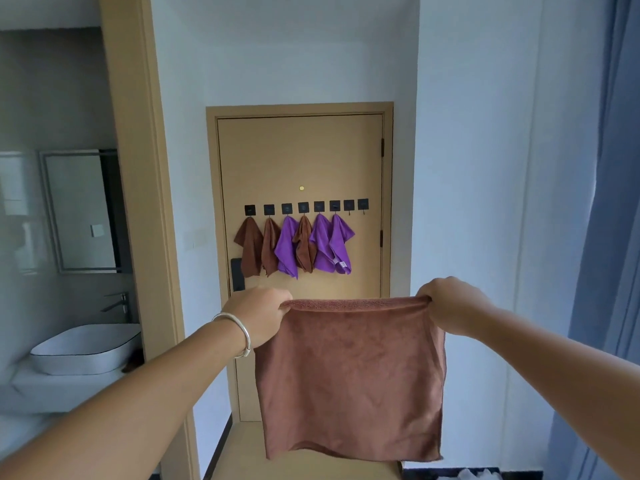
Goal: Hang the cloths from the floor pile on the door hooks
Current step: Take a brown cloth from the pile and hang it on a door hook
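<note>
The brown cloth (351,375) is a soft, matt, short-piled fabric with a stitched hem along its top edge. The hung cloths (294,245) at 12 o'clock look like the same fuzzy fabric. The door (301,157) is smooth and matt; its hooks (304,207) have dark matt plates. At 9 o'clock, the bracelet (239,332) is polished metal and the basin (86,348) glossy ceramic.

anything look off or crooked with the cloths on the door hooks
Nothing stands out. Six cloths hang bunched from the six left hooks, the two right hooks are bare, and both hands hold the brown cloth level by its top corners.
</note>
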Demonstrator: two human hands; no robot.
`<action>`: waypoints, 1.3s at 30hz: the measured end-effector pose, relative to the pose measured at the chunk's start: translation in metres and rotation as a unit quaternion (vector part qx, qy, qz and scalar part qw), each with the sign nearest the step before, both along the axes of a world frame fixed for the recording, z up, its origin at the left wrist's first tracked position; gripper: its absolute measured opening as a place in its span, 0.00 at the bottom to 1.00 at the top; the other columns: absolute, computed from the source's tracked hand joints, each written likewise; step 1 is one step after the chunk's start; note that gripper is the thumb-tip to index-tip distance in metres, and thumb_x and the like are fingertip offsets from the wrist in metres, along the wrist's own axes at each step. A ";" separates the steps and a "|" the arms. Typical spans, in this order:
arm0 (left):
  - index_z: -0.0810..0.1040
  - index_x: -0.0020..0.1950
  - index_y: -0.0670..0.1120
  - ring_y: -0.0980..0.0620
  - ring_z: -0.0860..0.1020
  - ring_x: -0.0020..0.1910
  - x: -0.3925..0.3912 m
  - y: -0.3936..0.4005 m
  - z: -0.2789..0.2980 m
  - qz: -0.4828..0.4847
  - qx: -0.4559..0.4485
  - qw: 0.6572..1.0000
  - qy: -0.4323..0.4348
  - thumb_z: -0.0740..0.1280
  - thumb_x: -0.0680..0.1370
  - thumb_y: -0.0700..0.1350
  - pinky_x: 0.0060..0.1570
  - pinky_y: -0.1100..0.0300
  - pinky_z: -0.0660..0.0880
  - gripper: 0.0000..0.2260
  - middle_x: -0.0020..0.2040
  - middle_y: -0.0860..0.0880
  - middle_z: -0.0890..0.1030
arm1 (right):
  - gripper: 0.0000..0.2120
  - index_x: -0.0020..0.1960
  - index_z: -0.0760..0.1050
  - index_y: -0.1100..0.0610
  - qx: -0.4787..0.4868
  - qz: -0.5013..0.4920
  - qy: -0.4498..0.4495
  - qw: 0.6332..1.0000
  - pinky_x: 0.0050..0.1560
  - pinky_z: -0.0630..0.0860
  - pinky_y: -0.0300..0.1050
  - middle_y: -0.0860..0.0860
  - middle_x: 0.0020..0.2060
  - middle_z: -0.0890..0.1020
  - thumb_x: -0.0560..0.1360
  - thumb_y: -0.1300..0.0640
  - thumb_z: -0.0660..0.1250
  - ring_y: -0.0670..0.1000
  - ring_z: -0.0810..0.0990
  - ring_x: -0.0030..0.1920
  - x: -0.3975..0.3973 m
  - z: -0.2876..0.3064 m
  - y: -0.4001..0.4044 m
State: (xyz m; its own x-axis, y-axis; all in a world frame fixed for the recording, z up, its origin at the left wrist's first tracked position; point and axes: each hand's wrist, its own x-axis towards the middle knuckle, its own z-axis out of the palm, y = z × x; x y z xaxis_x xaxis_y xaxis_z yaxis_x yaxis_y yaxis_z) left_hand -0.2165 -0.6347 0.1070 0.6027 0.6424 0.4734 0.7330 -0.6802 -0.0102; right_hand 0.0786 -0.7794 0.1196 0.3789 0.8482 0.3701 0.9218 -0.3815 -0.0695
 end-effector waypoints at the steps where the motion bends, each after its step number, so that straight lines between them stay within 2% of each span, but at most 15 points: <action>1: 0.71 0.43 0.54 0.47 0.75 0.39 0.007 0.010 -0.001 0.000 -0.001 1.000 0.004 0.54 0.82 0.51 0.40 0.55 0.73 0.10 0.37 0.53 0.74 | 0.22 0.48 0.80 0.50 -0.002 -0.002 0.006 1.000 0.35 0.75 0.41 0.49 0.41 0.80 0.69 0.66 0.51 0.51 0.78 0.40 0.007 -0.002 0.011; 7: 0.76 0.49 0.54 0.46 0.75 0.41 0.064 0.080 -0.006 0.015 0.010 0.999 0.031 0.55 0.81 0.50 0.42 0.54 0.73 0.10 0.39 0.52 0.75 | 0.19 0.49 0.79 0.53 -0.010 0.005 0.024 1.000 0.39 0.77 0.42 0.50 0.42 0.80 0.72 0.65 0.51 0.51 0.79 0.42 0.066 -0.008 0.092; 12: 0.75 0.52 0.55 0.44 0.77 0.44 0.125 0.146 0.009 0.024 0.013 0.999 0.028 0.55 0.82 0.51 0.43 0.54 0.74 0.09 0.45 0.49 0.80 | 0.17 0.49 0.79 0.53 -0.002 0.028 0.036 0.999 0.34 0.70 0.39 0.50 0.42 0.80 0.76 0.64 0.53 0.50 0.78 0.42 0.127 0.000 0.163; 15: 0.76 0.51 0.55 0.46 0.78 0.42 0.160 0.180 0.022 0.023 0.020 0.999 0.027 0.55 0.82 0.51 0.41 0.55 0.74 0.10 0.43 0.51 0.80 | 0.18 0.48 0.79 0.54 0.008 0.038 0.030 0.999 0.36 0.72 0.40 0.51 0.43 0.80 0.74 0.65 0.52 0.51 0.78 0.42 0.162 0.012 0.202; 21: 0.76 0.51 0.55 0.49 0.77 0.40 0.215 0.241 0.026 0.037 0.028 0.999 0.021 0.56 0.82 0.50 0.38 0.57 0.70 0.09 0.41 0.52 0.79 | 0.16 0.47 0.78 0.54 0.012 0.051 0.030 0.998 0.34 0.71 0.40 0.52 0.41 0.80 0.76 0.65 0.53 0.51 0.78 0.40 0.217 0.017 0.268; 26: 0.76 0.49 0.55 0.50 0.77 0.39 0.251 0.295 0.019 0.029 0.014 0.999 0.017 0.57 0.82 0.49 0.37 0.57 0.70 0.09 0.41 0.52 0.79 | 0.17 0.45 0.79 0.55 -0.001 0.044 0.026 0.999 0.32 0.70 0.40 0.52 0.40 0.80 0.72 0.67 0.53 0.52 0.78 0.40 0.251 0.009 0.316; 29: 0.76 0.49 0.55 0.51 0.77 0.38 0.271 0.331 0.014 0.017 0.019 0.999 0.024 0.57 0.82 0.49 0.35 0.58 0.68 0.09 0.38 0.54 0.78 | 0.18 0.45 0.79 0.55 -0.002 0.038 0.033 0.999 0.34 0.72 0.41 0.52 0.40 0.80 0.70 0.67 0.52 0.53 0.79 0.41 0.270 0.006 0.345; 33: 0.76 0.51 0.54 0.49 0.77 0.40 0.298 0.392 0.013 0.004 0.028 0.999 0.032 0.56 0.82 0.50 0.40 0.56 0.72 0.09 0.41 0.53 0.79 | 0.18 0.45 0.78 0.55 -0.004 0.016 0.035 0.999 0.36 0.73 0.42 0.52 0.41 0.80 0.70 0.67 0.51 0.52 0.79 0.41 0.293 0.005 0.395; 36: 0.76 0.51 0.54 0.51 0.75 0.38 0.315 0.442 0.012 -0.014 0.029 0.999 0.029 0.57 0.82 0.50 0.38 0.57 0.68 0.08 0.37 0.55 0.75 | 0.18 0.46 0.78 0.55 -0.009 0.003 0.034 0.999 0.40 0.77 0.44 0.52 0.42 0.80 0.71 0.66 0.51 0.52 0.79 0.42 0.306 0.008 0.439; 39: 0.76 0.50 0.54 0.52 0.74 0.37 0.329 0.494 0.015 -0.026 0.022 0.999 0.016 0.57 0.82 0.50 0.38 0.58 0.68 0.08 0.37 0.56 0.75 | 0.17 0.47 0.78 0.54 -0.019 -0.009 0.033 0.999 0.33 0.71 0.40 0.51 0.42 0.80 0.73 0.66 0.53 0.51 0.78 0.41 0.320 0.014 0.488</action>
State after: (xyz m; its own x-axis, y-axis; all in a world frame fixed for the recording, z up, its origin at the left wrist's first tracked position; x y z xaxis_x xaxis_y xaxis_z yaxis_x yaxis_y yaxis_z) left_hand 0.1128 -0.1408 0.1221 0.6498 0.5891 0.4804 0.6959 -0.7153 -0.0641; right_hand 0.3985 -0.2918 0.1336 0.4173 0.8536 0.3119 0.9083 -0.4023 -0.1145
